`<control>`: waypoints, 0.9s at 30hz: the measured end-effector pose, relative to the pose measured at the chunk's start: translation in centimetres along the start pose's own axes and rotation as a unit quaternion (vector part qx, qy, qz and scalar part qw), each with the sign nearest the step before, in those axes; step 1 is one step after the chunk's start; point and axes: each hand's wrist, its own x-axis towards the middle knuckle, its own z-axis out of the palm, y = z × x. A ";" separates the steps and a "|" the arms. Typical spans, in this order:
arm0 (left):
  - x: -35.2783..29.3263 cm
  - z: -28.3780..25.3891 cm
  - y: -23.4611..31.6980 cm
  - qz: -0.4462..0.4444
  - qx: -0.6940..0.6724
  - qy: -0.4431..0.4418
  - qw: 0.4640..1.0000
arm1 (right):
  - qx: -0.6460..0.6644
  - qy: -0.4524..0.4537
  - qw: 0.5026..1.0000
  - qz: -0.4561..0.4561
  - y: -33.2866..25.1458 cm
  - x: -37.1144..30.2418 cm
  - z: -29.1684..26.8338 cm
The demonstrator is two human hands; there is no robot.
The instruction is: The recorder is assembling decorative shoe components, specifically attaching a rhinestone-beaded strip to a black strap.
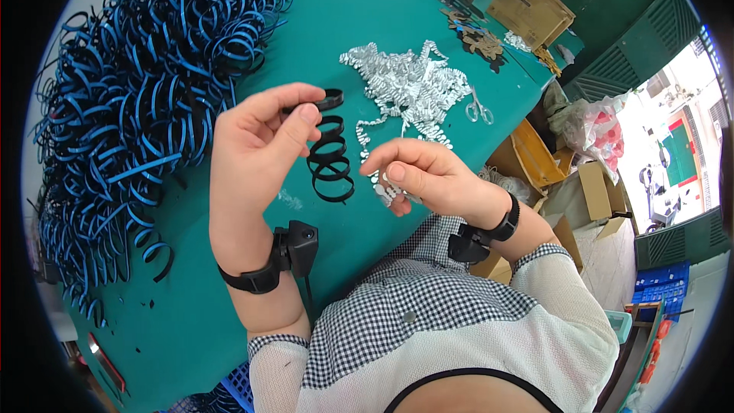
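My left hand (264, 145) is raised over the table, thumb and forefinger pinched on the top of a black coiled strip (334, 176). The coil hangs down in several loose loops. To its right, my right hand (443, 180) is curled with its thumb against the fingers. A bit of silvery wavy trim (384, 193) pokes out from under those fingers. That trim seems to lead up toward a tangled heap of the same silvery trim (413, 88) lying just beyond both hands. The fingers of my right hand partly hide what they hold.
A large pile of black and blue curled strips (153, 69) covers the left of the green table (321, 8). Clear-handled scissors (479, 111) lie by the silvery heap. Brown cut pieces (482, 44) and a cardboard box (530, 11) sit at the far right.
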 end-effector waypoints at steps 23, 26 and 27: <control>-0.8 2.5 0.6 -0.025 -0.037 -0.085 0.995 | -0.385 0.044 0.897 -0.212 -5.3 -1.6 -0.6; -1.3 3.0 0.8 -0.013 -0.057 -0.103 0.993 | -0.433 0.042 0.872 -0.222 -6.6 -1.6 0.2; -1.3 3.1 0.9 -0.015 -0.059 -0.104 0.993 | -0.462 0.049 0.856 -0.227 -7.0 -1.6 0.5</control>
